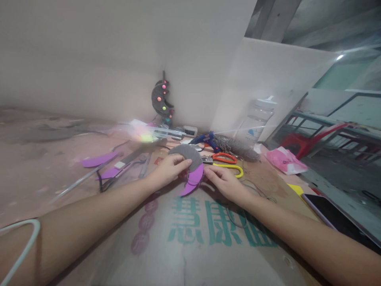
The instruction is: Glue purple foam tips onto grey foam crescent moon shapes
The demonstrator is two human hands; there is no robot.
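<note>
A crescent moon shape [196, 174] is held above the cardboard, its upper part covered in grey yarn and its lower part bare purple. My left hand [171, 171] grips its left side, thumb over the front and fingers behind. At the right edge, my right hand [222, 180] is pinched closed on thin grey yarn [236, 220], which trails below toward the cardboard. A loose loop crosses the purple part. Just beyond my right hand lie yellow-handled scissors [239, 171] and red-handled pliers or cutters [225, 158].
Behind are a blue glue gun [208, 139], a grey yarn bundle [235, 147] and a clear bottle [257, 119]. A finished-looking dark crescent [159, 99] with coloured balls stands by the wall. Purple scraps [99, 160] lie left; a phone [336, 216] and pink packet [285, 160] lie right.
</note>
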